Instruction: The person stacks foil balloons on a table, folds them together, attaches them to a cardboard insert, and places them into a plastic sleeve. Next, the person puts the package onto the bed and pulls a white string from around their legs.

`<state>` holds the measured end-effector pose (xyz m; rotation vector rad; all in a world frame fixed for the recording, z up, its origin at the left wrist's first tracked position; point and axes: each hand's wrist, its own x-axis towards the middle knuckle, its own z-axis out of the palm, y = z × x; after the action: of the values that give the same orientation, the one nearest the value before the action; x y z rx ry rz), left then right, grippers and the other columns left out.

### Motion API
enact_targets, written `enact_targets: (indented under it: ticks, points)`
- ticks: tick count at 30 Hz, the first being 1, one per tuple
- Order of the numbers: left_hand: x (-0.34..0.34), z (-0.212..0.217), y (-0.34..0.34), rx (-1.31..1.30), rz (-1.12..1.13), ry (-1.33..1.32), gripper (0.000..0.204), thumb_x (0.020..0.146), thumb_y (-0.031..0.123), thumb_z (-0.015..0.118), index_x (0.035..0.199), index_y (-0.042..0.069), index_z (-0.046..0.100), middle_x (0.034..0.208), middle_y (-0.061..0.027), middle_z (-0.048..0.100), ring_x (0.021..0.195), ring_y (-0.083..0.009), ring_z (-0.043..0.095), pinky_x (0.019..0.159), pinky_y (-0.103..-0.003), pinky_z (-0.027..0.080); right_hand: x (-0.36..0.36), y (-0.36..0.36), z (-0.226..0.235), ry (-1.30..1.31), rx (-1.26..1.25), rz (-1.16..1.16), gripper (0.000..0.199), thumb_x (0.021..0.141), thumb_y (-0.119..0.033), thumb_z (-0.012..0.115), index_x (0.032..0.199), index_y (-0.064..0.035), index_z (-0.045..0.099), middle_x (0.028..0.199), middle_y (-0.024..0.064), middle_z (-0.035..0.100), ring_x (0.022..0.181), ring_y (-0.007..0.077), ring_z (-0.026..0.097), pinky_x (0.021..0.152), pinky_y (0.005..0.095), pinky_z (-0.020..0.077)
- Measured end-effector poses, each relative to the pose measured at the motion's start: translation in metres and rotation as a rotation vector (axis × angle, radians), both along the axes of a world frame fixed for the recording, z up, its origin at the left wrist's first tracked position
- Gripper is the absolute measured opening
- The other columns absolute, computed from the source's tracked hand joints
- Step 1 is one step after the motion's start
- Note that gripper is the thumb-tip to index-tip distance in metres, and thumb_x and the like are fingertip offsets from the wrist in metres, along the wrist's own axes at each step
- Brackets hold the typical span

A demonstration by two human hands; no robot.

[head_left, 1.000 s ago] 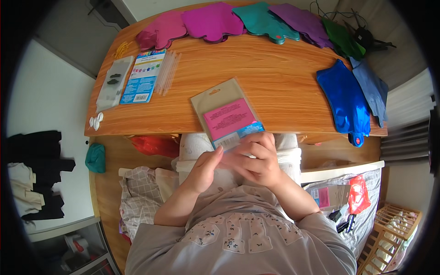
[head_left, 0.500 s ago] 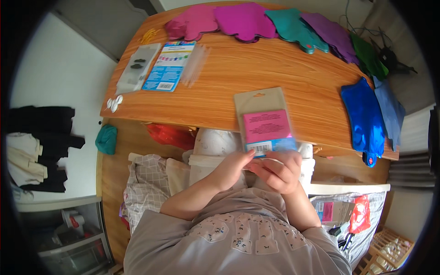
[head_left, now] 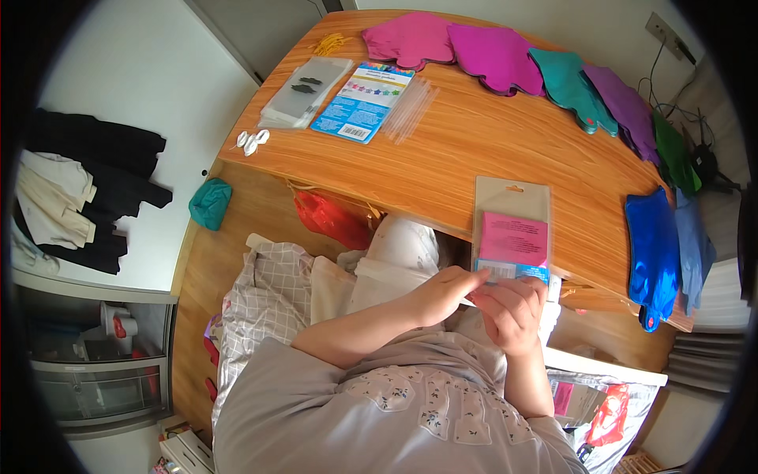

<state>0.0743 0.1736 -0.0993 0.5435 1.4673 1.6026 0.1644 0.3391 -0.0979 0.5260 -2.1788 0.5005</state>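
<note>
A flat grey-brown package (head_left: 512, 193) with a hang hole, a pink panel and a blue strip lies over the table's near edge, its lower end toward me. At that lower end my left hand (head_left: 448, 296) is closed, the thumb and fingers pressed on the package's lower left corner. My right hand (head_left: 512, 314) has its fingers curled round the lower edge beside it. The fingertips of both hands almost meet, and the part between them is hidden.
Flattened foil balloons in pink (head_left: 407, 39), magenta (head_left: 493, 59), teal (head_left: 572, 87) and blue (head_left: 653, 249) line the table's far and right edges. At the left are clear sleeves (head_left: 288, 110), a blue-white card (head_left: 359, 107), clear strips (head_left: 410, 110), white ribbon rolls (head_left: 251, 142) and yellow ties (head_left: 330, 43).
My view has turned, so the table and its things sit further right in the picture. Both hands remain on the package's lower end, the right fingers now more tightly curled.
</note>
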Motion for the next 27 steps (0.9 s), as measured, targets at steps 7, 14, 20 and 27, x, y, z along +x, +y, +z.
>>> enact_targets:
  ticks: [7,14,20,27]
  points:
    - [0.009,-0.016,-0.002,0.116,0.068,-0.212,0.047,0.108,0.034,0.041,0.095,-0.002,0.069,0.091,-0.0050,0.069,0.085,-0.0115,0.059,0.082,-0.030,0.047,0.000,0.003,0.003,-0.199,-0.195,0.081,0.021,0.075,-0.016,0.081,0.092,-0.0144,0.068,0.101,-0.0001,0.065,0.100,0.0239,0.058,0.088,0.0418,0.0418]
    - [-0.018,0.005,-0.015,0.079,0.051,-0.118,0.064,0.108,0.048,0.029,0.122,-0.001,0.068,0.122,-0.0120,0.071,0.112,-0.0214,0.066,0.096,-0.035,0.050,0.026,0.042,0.008,-0.264,-1.577,0.708,0.021,0.102,-0.018,0.055,0.082,-0.0145,0.050,0.088,0.0017,0.056,0.104,0.0228,0.056,0.103,0.0458,0.0345]
    - [-0.048,0.005,-0.031,0.044,-0.023,-0.103,0.069,0.107,0.053,0.025,0.127,0.001,0.065,0.132,-0.0122,0.067,0.123,-0.0237,0.060,0.103,-0.041,0.046,0.042,0.115,0.002,-0.128,-2.101,1.151,0.012,0.110,-0.021,0.038,0.103,-0.0157,0.047,0.073,-0.0034,0.031,0.057,0.0094,0.027,0.058,0.0267,0.0335]
    - [-0.070,-0.037,-0.060,0.288,0.091,0.201,0.048,0.107,0.038,0.039,0.124,-0.002,0.058,0.123,-0.0209,0.066,0.118,-0.0308,0.064,0.104,-0.049,0.048,0.023,0.070,-0.015,-0.540,-1.187,0.316,0.042,0.095,-0.035,0.067,0.121,-0.0097,0.046,0.088,0.0021,0.054,0.064,0.0084,0.048,0.054,0.0218,0.0369]
